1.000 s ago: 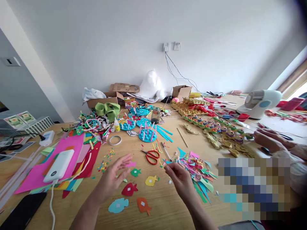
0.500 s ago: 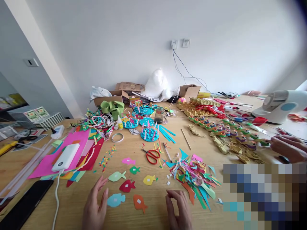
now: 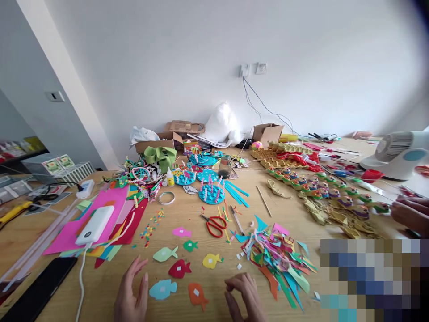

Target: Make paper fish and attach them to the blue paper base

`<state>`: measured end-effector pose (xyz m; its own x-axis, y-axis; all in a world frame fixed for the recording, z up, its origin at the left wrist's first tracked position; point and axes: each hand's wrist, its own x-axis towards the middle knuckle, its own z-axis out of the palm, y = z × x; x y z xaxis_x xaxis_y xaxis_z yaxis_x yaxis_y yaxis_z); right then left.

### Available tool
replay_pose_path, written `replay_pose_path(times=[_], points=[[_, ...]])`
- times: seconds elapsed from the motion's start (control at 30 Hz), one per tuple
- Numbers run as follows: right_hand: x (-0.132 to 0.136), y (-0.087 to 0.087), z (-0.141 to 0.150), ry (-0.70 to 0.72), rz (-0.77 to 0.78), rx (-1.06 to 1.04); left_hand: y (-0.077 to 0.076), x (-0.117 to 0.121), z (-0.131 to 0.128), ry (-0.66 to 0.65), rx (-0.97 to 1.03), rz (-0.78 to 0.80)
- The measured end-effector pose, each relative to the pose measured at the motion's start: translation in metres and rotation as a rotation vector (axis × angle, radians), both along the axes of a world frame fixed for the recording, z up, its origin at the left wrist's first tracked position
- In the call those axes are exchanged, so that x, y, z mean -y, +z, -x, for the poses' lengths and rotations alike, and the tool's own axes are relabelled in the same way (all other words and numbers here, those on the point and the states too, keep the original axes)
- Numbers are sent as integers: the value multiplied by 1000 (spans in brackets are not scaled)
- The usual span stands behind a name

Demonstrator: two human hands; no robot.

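Observation:
Paper fish lie flat on the wooden table between my hands, each with a small white square on it. My left hand (image 3: 131, 290) is held open beside the light blue fish (image 3: 156, 290), thumb apart from the fingers. Over the table right of the orange fish (image 3: 203, 298) is my right hand (image 3: 245, 296), its fingers bent, with a gap between thumb and forefinger and nothing seen in it. Farther up are a red fish (image 3: 174, 270), a yellow fish (image 3: 209, 264), a light green fish (image 3: 162, 255), a green fish (image 3: 190, 248) and a pink fish (image 3: 187, 233).
Red-handled scissors (image 3: 214, 226) and a pen (image 3: 237, 220) lie beyond the fish. Paper scraps (image 3: 278, 259) are heaped at right. A white power bank (image 3: 95, 225) rests on coloured paper at left, near a black phone (image 3: 38, 290). Another person's hand (image 3: 410, 214) is at far right.
The whole scene sits slightly lower and farther right in view. My right hand has shifted a little left, and its thumb and forefinger show a wider gap. The fish stay put on the table.

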<state>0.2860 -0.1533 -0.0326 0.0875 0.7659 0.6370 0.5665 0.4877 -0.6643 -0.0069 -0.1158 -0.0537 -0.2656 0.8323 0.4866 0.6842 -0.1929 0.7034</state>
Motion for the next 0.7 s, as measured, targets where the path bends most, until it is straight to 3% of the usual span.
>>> replay_pose_path(times=[0.1,0.23,0.37,0.47,0.57,0.7], points=[[-23,40,-12,51,119,117,12,-9,-6,-49,38,11],[-93,70,-41,-9,334,115,31,-34,-17,-138,93,73],[-173,75,-73,-175,540,198,41,-61,-28,-207,147,107],[-207,75,-82,-220,687,373,44,-77,-31,-230,156,154],[-212,69,-68,-105,721,445,47,-88,-30,-263,146,203],[-195,55,-30,115,678,690,52,-96,-29,-288,143,235]])
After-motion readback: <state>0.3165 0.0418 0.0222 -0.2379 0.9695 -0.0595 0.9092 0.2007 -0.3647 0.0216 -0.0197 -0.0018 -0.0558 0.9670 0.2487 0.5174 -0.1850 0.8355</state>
